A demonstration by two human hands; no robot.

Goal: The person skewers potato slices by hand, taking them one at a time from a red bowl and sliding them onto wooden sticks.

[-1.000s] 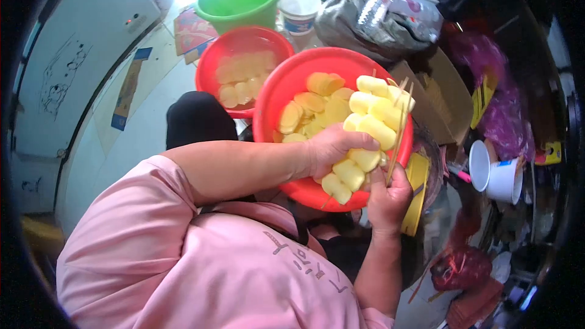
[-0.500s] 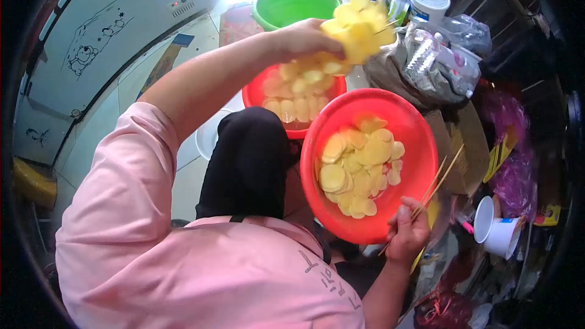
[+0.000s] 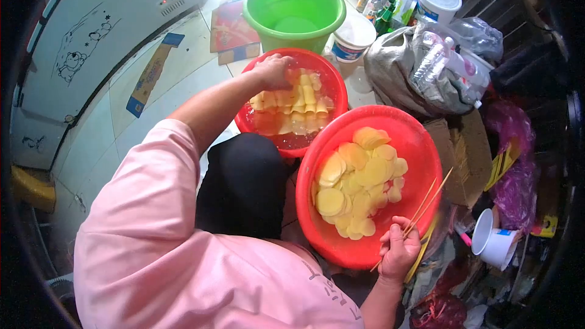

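Note:
My left hand (image 3: 275, 73) reaches down into the farther red basin (image 3: 339, 94), which holds water. Its fingers curl at the skewered potato slices (image 3: 298, 100), with the fingertips partly hidden. The slices lie in rows, partly under water. My right hand (image 3: 400, 248) is closed around a few thin bamboo skewers (image 3: 426, 205), which point up and to the right over the rim of the nearer red basin (image 3: 420, 146). Loose, round, pale yellow potato slices (image 3: 359, 176) are heaped in that basin.
A green tub (image 3: 295, 24) stands behind the basins, with a lidded white bucket (image 3: 354, 36) beside it. At the right are a grey sack of plastic bottles (image 3: 420, 73), a cardboard box (image 3: 466, 158) and a white cup (image 3: 495, 240). A white freezer (image 3: 103, 42) stands at the left.
My left hand has lowered the raised bunch of skewered potato slices into the farther basin. My right hand stays near the closer basin with its bamboo skewers.

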